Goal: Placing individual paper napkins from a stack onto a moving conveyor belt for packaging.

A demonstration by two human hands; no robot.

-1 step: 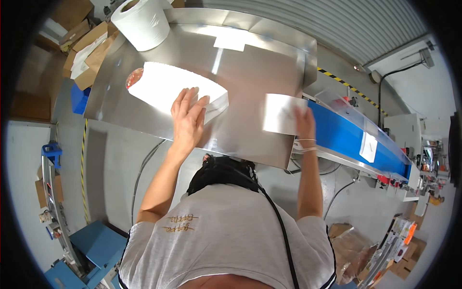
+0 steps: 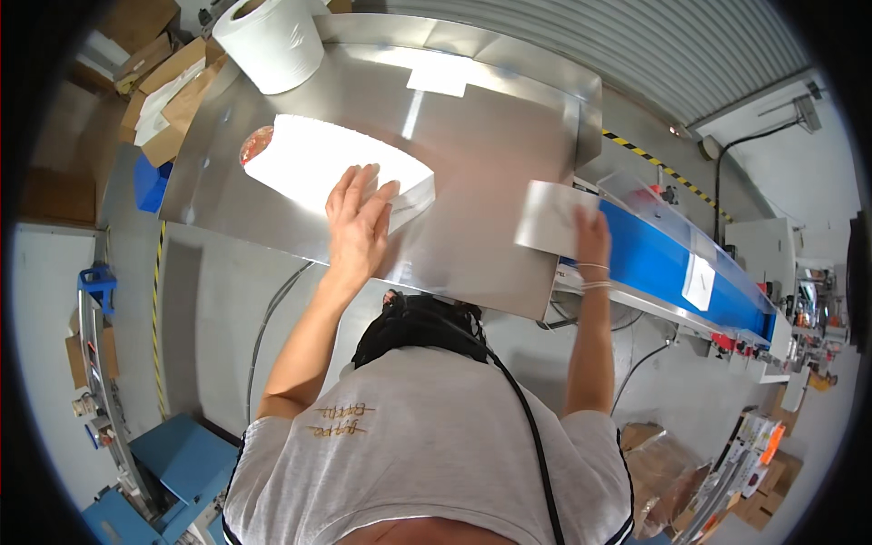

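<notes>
A long row of white paper sheets (image 2: 309, 159) lies fanned and tightly packed on the steel table (image 2: 500, 118). My left hand (image 2: 357, 227) rests on the near right end of this row, fingers spread. At its far left end a reddish, rounded object (image 2: 255, 145) shows, partly covered. Over the table's right edge, my right hand (image 2: 592, 238) grips a single white sheet (image 2: 548, 218), slightly blurred. The blue conveyor belt (image 2: 640, 238) begins just beside that hand. Farther along the belt lies another white sheet (image 2: 698, 282) with a small dark mark.
A large white roll (image 2: 286, 59) stands at the table's far left corner, beside open cardboard boxes (image 2: 168, 113) and a blue bin (image 2: 150, 184). Another white sheet (image 2: 438, 75) lies near the table's back wall. A clear guard (image 2: 649, 204) runs along the belt's far side.
My right hand has moved to the right with its white sheet, toward the belt. The sheet on the belt has shifted slightly right. My left hand stays on the row.
</notes>
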